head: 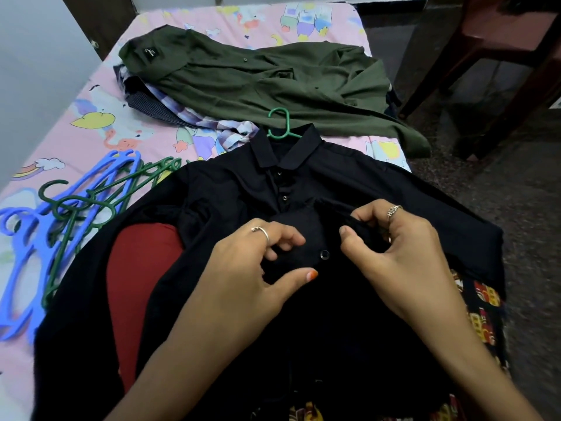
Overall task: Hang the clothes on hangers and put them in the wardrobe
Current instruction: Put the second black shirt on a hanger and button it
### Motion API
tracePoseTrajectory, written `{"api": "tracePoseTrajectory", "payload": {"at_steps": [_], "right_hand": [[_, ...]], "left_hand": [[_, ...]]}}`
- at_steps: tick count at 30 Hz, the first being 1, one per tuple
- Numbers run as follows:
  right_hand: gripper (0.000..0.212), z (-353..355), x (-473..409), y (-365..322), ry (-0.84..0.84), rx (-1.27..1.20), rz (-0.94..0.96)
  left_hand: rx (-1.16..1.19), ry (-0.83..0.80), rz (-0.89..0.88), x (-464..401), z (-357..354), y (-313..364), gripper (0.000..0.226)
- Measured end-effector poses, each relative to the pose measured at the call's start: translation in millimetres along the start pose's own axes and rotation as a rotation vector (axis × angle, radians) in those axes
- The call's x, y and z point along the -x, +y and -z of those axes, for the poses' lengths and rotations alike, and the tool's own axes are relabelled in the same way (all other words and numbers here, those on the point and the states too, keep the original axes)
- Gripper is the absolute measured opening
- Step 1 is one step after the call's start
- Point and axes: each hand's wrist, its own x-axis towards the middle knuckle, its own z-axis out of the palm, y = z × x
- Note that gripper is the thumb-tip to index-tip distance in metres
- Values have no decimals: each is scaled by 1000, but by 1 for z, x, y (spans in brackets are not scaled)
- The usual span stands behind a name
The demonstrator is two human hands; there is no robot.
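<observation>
Your left hand (261,262) pinched the button-side placket; your right hand (391,238) gripped the opposite front edge | black shirt (349,177) lay at the bed's (91,123) near edge, on green hanger (280,124) | risk: fabric slipping, button (324,254) missing its hole | long axis near-to-far, collar toward the far edge.

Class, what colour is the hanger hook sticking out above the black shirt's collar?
Green. The hanger hook shows clearly in the head view, above the black shirt.
</observation>
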Motion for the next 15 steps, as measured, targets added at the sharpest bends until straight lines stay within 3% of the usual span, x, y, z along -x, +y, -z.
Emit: {"api": "tracePoseTrajectory", "payload": {"at_steps": [3,6,11,15], "right_hand": [[13,0,0,6,-25,-51,-42],[13,-1,1,9,-77,-174,-88],[13,-3,2,11,-98,-312,-129],[11,-6,2,11,-27,-253,-52]], "left_hand": [[-126,-1,-74,-1,-10,2,40],[-148,-1,-95,-7,-22,1,36],[17,45,-51,-15,-27,-6,14],[160,95,10,-13,-21,-5,12]]}}
